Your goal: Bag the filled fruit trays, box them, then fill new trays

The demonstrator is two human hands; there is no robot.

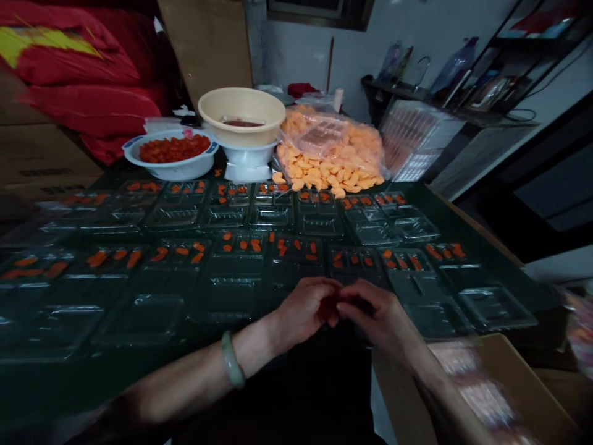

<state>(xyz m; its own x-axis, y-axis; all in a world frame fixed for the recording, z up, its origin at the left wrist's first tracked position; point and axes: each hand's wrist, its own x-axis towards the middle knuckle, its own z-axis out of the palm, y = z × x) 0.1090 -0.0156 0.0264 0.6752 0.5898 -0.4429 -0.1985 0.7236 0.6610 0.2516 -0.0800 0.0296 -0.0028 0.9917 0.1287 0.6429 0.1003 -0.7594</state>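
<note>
My left hand, with a pale green bangle on its wrist, curls its fingers around a dark red clump; shadow and blur hide its exact kind. Close against it, my right hand has its thumb and fingers brought together at the clump. Whatever lies between those fingertips is too dark to make out. Both hands are over the near side of the dark green table. Just beyond them sits a clear plastic tray with small orange-red pieces in its far part.
Two rows of similar trays cover the table. Behind them stand a white basin of orange-red pieces, a cream basin, a large bag of pale orange pieces and stacked clear trays. An open cardboard box is at lower right.
</note>
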